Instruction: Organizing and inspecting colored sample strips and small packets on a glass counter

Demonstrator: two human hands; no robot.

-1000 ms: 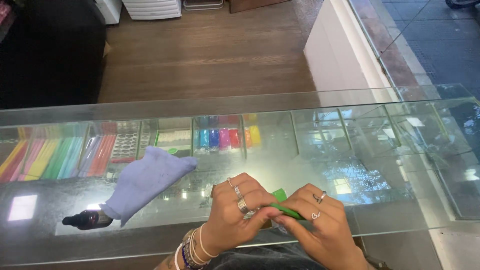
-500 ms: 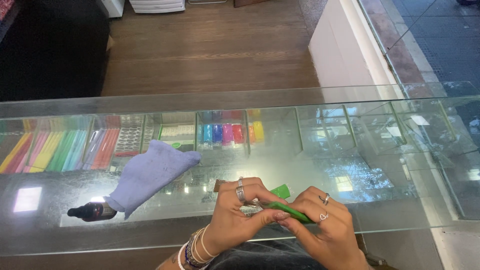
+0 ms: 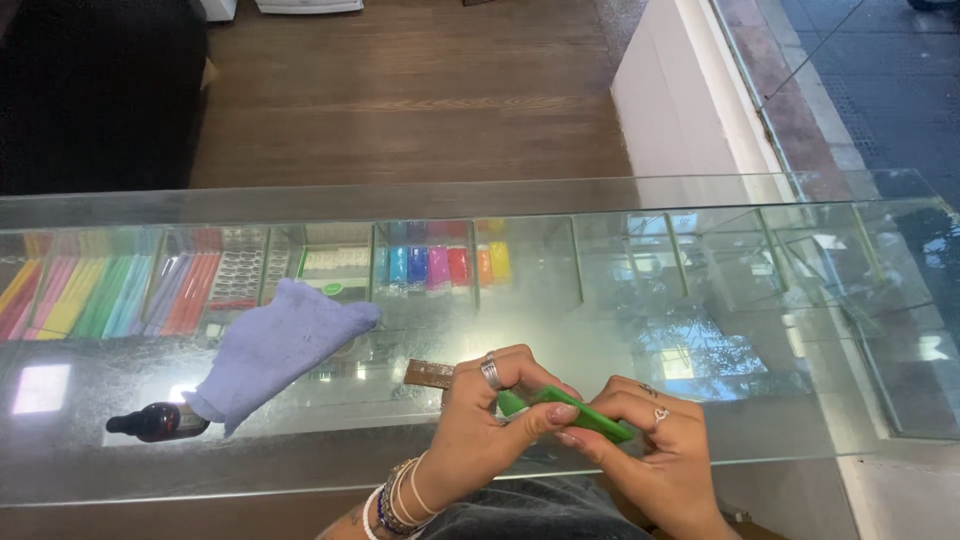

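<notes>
A single view is given — taken from a head-worn camera, angled steeply down and forward over a glass counter (image 3: 700, 330). The left hand (image 3: 480, 425) and right hand (image 3: 650, 460) are seen close at the lower edge; the wooden floor (image 3: 400, 90) beyond is seen farther off.

Bright daylight comes in from the right and far side. The glass surface (image 3: 700, 250) carries strong reflections of sky and trees on its right half and a white glare patch at the near left. The far left corner is dark. Focus is fairly sharp; the hands show slight softness. Lines bend outward toward the edges.
</notes>
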